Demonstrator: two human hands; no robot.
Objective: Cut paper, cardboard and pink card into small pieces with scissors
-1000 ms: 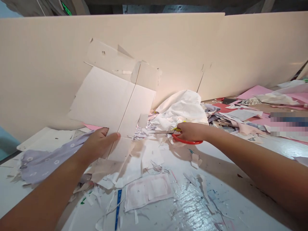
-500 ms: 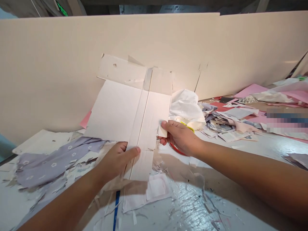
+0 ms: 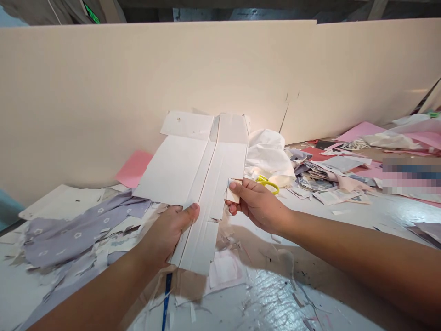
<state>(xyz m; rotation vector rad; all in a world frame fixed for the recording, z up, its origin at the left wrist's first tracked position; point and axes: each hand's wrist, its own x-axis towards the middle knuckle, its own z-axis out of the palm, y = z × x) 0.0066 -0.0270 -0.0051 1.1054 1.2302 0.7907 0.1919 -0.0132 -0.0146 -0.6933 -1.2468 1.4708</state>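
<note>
While clamping the near edge of the cardboard sheet (image 3: pixel 188 172) with the left hand (image 3: pixel 168 233), thumb flat over the top face and fingers hidden beneath, pinches a small tab (image 3: pixel 233 193) on the sheet's right edge with the right hand (image 3: pixel 259 206), thumb and forefinger closed on it. Holds the sheet clear of the tabletop (image 3: pixel 275 299) and tilted, far end higher, directly ahead of and between the two hands. Points its long axis along the centre crease, from just right of the left thumb straight away toward the beige partition (image 3: pixel 103 87) beyond both hands. Has the left hand nearer the body, at the near end of that crease, and the right hand farther out, on the side edge roughly midway along. Shows a yellow scissor loop (image 3: pixel 268 182) just beyond the right hand's knuckles; cannot tell whether hooked on a finger or lying loose. Has lilac patterned fabric (image 3: pixel 79 227) lying left of the left hand, a pink sheet (image 3: pixel 135 168) beyond that hand, crumpled white cloth (image 3: pixel 268 154) beyond the right hand, and a blue strip (image 3: pixel 167 294) among paper scraps (image 3: pixel 223 269) under the left wrist.
</note>
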